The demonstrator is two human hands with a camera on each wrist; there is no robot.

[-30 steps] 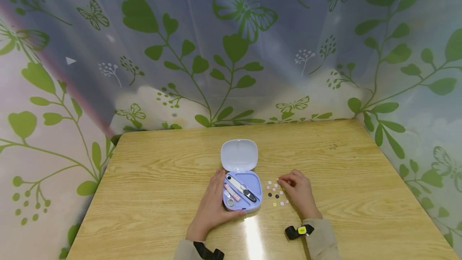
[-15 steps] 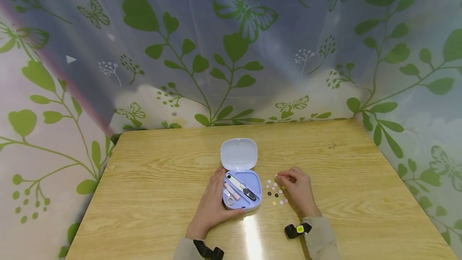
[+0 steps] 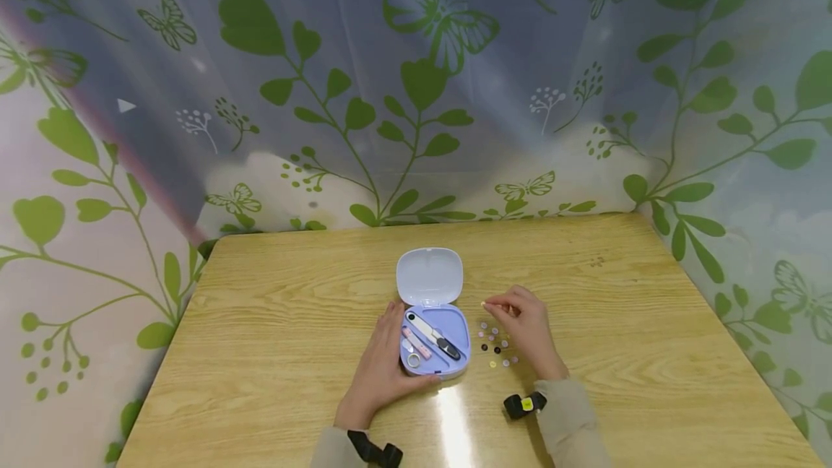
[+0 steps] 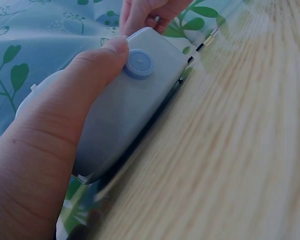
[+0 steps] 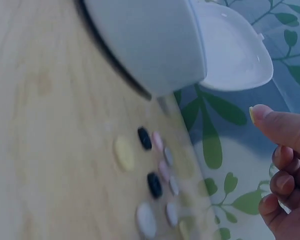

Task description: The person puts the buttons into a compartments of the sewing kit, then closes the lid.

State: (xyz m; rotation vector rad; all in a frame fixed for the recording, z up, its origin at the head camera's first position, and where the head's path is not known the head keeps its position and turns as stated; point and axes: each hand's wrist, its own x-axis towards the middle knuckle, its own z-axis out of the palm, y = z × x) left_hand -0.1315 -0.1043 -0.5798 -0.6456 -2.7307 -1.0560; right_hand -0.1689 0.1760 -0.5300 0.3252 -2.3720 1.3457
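Note:
An open sewing box (image 3: 461,334), lavender inside with its pale lid (image 3: 429,276) tipped back, stands on the table. My left hand (image 3: 377,370) holds it at the near left corner, fingers along the side; in the left wrist view the thumb lies on the front beside a round blue knob (image 4: 139,64). My right hand (image 3: 525,323) pinches a small yellow button (image 5: 251,115) between thumb and index finger, to the right of the box. Below that hand lie several loose buttons, among them a black button (image 3: 497,350) and a yellow button (image 3: 492,364).
In the box's tray lie a white and black tool (image 3: 432,336), a pink and white stick (image 3: 416,343) and a ring-shaped metal piece (image 3: 414,360). The wooden table (image 3: 292,295) meets a leaf-patterned curtain (image 3: 325,128) at the back.
My right hand has lifted the button off the pile and moved it up and left toward the box. The left hand and the box have stayed in place.

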